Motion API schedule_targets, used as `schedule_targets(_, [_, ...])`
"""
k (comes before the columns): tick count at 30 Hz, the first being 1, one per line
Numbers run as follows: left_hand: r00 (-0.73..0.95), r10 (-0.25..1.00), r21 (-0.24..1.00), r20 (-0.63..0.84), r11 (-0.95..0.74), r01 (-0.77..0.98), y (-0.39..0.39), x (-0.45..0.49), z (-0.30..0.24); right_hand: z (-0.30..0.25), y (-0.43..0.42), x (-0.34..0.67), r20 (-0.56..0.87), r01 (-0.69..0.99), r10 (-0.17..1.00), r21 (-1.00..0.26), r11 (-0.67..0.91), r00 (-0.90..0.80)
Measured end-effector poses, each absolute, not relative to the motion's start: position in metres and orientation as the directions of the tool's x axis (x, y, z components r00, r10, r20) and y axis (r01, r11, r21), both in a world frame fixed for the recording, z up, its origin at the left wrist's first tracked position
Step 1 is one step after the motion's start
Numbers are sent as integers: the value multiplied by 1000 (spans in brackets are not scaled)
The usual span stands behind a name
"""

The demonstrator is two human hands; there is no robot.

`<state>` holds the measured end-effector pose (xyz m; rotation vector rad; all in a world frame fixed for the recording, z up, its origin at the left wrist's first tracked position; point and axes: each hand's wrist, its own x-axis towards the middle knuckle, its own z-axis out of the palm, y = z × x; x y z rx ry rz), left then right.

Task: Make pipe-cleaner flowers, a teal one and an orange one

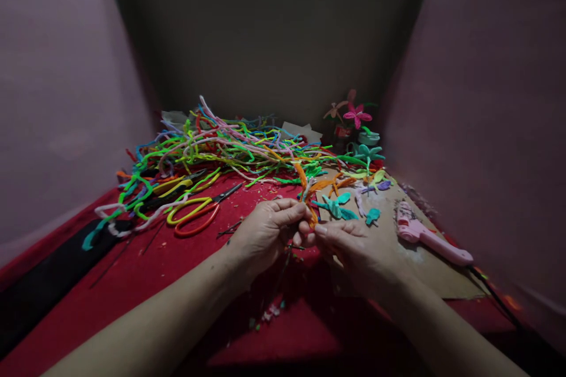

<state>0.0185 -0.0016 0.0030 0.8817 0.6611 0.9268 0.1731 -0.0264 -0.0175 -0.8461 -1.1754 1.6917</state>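
Note:
Both hands meet over the middle of the red cloth, around an orange pipe cleaner flower [315, 189] with thin petals and a whitish centre. My left hand [267, 232] pinches it between thumb and forefinger just under the petals. Against its lower right side, the thumb and fingertips of my right hand [360, 244] close on an orange petal end. The fingers partly hide the lower part of the flower. Beside my right hand lie a teal pipe cleaner flower [338, 207] and a small teal piece [372, 215] on a cardboard sheet [435, 274].
A large heap of coloured pipe cleaners [230, 144] spreads across the back. Scissors with yellow and red handles [194, 215] lie left of my hands. A pink glue gun [431, 238] with a black cord rests on the cardboard at right. Finished-looking flowers [357, 115] stand behind.

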Motion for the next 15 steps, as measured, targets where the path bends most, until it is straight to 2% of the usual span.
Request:
schedule_targets(3, [474, 875, 870, -104, 310, -383, -1, 17, 2, -10, -27, 174, 10, -235, 886, -966, -112, -464])
schedule_targets(7, [505, 859, 862, -85, 317, -395, -1, 16, 2, -9, -28, 179, -50, -173, 871, -973, -154, -489])
schedule_targets(11, [448, 887, 833, -107, 326, -447, 2, 15, 2, -14, -26, 179, -120, -248, 894, -937, -246, -432])
schedule_targets(15, [320, 941, 805, -105, 270, -528, 3, 16, 1, -9, -22, 177, -91, -369, 959, -910, -190, -269])
